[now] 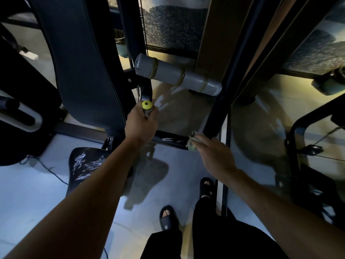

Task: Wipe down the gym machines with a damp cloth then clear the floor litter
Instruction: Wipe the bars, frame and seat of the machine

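The wiping step is judged in hand. A yellow-capped grey machine handle [147,107] is gripped by the left hand [141,126]; a crumpled pale green cloth [193,142] is pressed by the right hand [214,156] onto the dark steel frame bar [169,140] (scuffed). Next, strokes along the bar seem required.

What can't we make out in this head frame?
- Cloth: mostly hidden under the right hand; dampness unreadable.
- Handle: shaft covered by the left hand's fingers.
- Machine frame: top cut off by the edge.
- Floor litter: too dark to tell.
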